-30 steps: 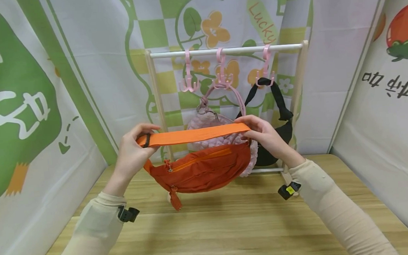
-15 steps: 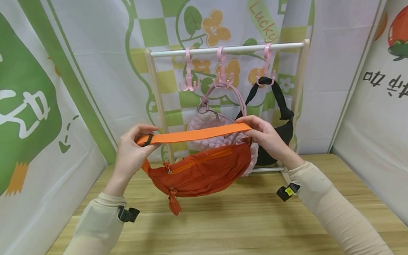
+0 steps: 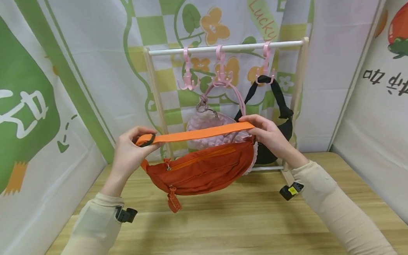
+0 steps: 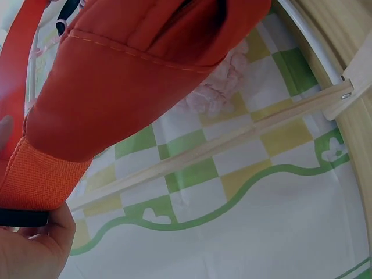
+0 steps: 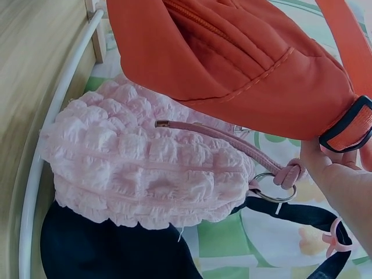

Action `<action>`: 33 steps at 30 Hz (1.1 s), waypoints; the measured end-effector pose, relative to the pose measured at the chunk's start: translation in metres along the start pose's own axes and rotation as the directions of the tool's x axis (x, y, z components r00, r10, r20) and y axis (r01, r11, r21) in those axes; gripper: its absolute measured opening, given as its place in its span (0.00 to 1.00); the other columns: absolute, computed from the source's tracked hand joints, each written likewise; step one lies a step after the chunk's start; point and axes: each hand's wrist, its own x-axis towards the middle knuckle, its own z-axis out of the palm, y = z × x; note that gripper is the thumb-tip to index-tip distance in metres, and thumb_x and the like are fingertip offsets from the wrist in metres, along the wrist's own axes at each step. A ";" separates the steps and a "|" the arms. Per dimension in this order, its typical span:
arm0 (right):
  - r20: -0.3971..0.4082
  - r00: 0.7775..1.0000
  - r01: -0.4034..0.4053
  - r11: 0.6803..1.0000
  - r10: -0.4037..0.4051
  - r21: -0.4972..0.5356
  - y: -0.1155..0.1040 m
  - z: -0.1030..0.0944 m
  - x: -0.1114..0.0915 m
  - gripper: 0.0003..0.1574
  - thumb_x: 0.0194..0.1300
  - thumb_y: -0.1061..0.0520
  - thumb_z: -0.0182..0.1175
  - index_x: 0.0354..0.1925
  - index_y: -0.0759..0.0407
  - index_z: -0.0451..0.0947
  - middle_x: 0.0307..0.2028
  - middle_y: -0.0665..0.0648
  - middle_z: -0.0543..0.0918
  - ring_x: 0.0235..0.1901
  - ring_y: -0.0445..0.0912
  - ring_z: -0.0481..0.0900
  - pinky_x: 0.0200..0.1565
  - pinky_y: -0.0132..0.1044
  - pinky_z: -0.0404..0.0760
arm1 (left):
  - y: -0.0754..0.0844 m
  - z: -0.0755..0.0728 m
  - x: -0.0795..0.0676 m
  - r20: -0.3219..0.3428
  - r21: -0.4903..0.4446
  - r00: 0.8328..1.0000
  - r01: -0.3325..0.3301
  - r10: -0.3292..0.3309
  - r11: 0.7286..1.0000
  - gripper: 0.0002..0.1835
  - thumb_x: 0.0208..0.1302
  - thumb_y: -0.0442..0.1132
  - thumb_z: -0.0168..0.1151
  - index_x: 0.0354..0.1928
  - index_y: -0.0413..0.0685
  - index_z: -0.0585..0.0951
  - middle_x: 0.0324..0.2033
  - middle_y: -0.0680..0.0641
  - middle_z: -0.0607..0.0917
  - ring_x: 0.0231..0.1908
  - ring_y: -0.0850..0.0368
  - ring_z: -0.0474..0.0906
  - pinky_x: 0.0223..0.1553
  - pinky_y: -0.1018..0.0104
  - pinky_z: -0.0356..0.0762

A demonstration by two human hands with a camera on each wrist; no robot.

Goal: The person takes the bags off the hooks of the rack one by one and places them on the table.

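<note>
An orange-red waist bag [image 3: 201,169] hangs in the air in front of the rack, its bright orange strap [image 3: 199,134] stretched nearly level above it. My left hand [image 3: 127,151] pinches the strap's left end beside a black slider [image 3: 148,140]. At the other end, my right hand [image 3: 269,136] grips the strap between thumb and fingers, close to a black buckle [image 5: 349,125] in the right wrist view. A zipper runs along the bag's front, and an orange tassel pull [image 3: 173,199] dangles at its lower left.
Behind the bag stands a wooden rack [image 3: 301,82] with a metal rail [image 3: 234,47]. Three pink hooks hang there. The left hook [image 3: 187,76] is bare; the middle bears a pink puffy bag [image 5: 151,163], the right a black bag [image 3: 285,130]. Below lies a wood-grain table [image 3: 210,228].
My right hand has shifted slightly right, drawing the strap a little tauter. The waist bag sways slightly. Both hands keep their hold.
</note>
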 end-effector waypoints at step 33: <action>0.018 1.000 -0.004 0.996 0.002 0.090 0.004 -0.007 -0.006 0.17 0.70 0.65 0.50 0.55 0.58 0.72 0.69 0.69 0.56 0.54 0.41 0.76 0.45 0.31 0.81 | -0.012 -0.014 -0.011 -0.069 -0.149 0.996 0.050 -0.061 0.988 0.17 0.52 0.40 0.72 0.45 0.47 0.82 0.31 0.64 0.83 0.30 0.67 0.80 0.30 0.76 0.76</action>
